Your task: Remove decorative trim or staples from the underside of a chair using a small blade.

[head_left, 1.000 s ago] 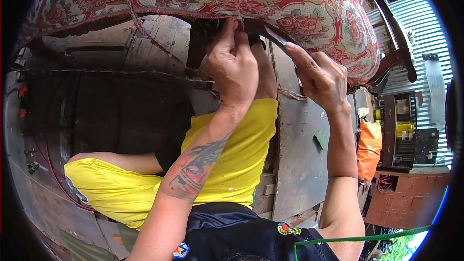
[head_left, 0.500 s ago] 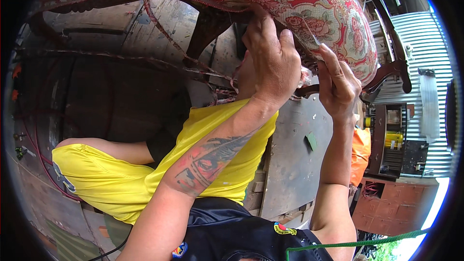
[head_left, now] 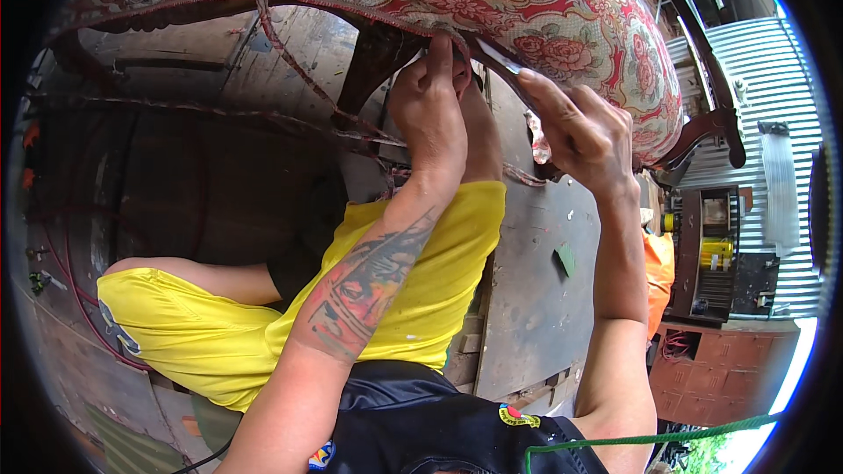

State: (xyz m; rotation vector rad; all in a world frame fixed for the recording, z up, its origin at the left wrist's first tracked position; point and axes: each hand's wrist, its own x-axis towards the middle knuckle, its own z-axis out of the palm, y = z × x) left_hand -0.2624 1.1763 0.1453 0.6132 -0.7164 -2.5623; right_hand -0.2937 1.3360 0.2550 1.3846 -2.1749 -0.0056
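Note:
A chair point(head_left: 386, 53) with carved dark wooden legs fills the top of the view, its padded part covered in red-and-cream floral fabric point(head_left: 580, 17). My left hand point(head_left: 430, 118) is closed at the fabric's lower edge by a dark leg, pinching the loose margin between thumb and fingers. To its right, my right hand point(head_left: 584, 132) grips a thin, pale metal blade point(head_left: 499, 57), whose tip points left toward the fabric edge. The blade's handle is hidden in my fingers. A cut fabric strip point(head_left: 538, 139) hangs just below the right hand.
A long braided fabric strip point(head_left: 294, 61) dangles from the chair across the left. My bent leg in yellow shorts point(head_left: 184, 316) lies below. A grey board point(head_left: 536, 272) with a green scrap covers the floor; a dark shelf point(head_left: 702, 250) and red cabinet point(head_left: 716, 377) stand at right.
My left hand has moved left and slightly down along the fabric edge. My right hand has also shifted left and down, bringing the blade nearer to the edge beside the left hand.

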